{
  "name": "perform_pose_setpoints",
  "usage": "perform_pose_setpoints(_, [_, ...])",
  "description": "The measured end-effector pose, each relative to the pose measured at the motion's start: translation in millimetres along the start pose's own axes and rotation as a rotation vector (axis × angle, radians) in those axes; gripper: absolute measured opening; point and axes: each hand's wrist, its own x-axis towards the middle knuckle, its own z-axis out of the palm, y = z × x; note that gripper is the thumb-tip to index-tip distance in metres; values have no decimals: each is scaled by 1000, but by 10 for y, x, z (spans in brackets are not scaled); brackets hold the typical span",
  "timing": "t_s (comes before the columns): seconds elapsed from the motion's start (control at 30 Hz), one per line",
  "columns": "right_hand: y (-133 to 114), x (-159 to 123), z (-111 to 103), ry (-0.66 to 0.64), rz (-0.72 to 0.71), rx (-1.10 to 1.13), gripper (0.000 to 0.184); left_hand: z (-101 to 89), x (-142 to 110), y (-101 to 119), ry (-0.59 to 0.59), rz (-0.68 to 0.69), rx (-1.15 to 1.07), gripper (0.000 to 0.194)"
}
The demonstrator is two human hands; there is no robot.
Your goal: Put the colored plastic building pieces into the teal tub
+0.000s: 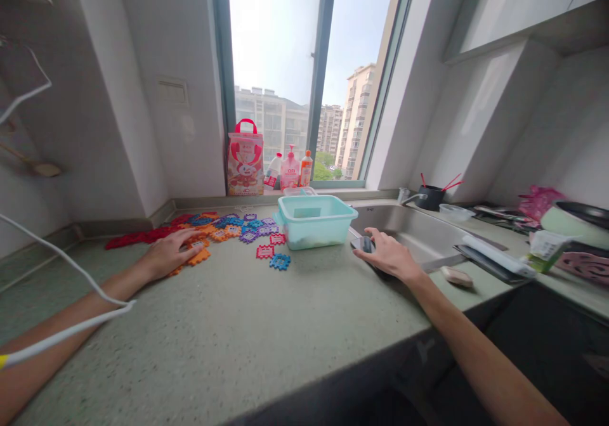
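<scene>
On the left of the counter, my left hand (166, 253) rests with its fingers stretched out over orange interlocking plastic pieces (198, 255). Beside it spreads a pile of similar notched pieces in red, purple (267, 227) and blue (280, 261). A light-green plastic tub (316, 226) stands right of the pile; its floor is mostly hidden. To the tub's right, my right hand (392, 255) is near the sink's edge, thumb and fingers apart. Between them shows a small dark-grey object (366, 244) whose kind I cannot make out; whether the hand touches it is unclear.
A steel sink (428, 239) lies behind my right hand. A soap bar (457, 277) sits by the front edge. Pink bottles (290, 171) and a printed bag (245, 165) stand at the window. A white cable (71, 261) crosses above my left arm.
</scene>
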Motion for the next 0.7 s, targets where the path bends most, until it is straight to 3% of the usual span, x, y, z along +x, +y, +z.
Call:
perform_pose_setpoints(0.2, [-75,-134,-35,1,115,-179,86,49,29,-86,-10,48,37,77])
perform_pose_setpoints(0.4, [-78,-152,-30,54,84,-211,87,65,41,-104,-2,54,39,78])
perform_pose_setpoints(0.7, [-147,-145,-74,-9,103,-242,84,49,52,-73,-32,30,58,80])
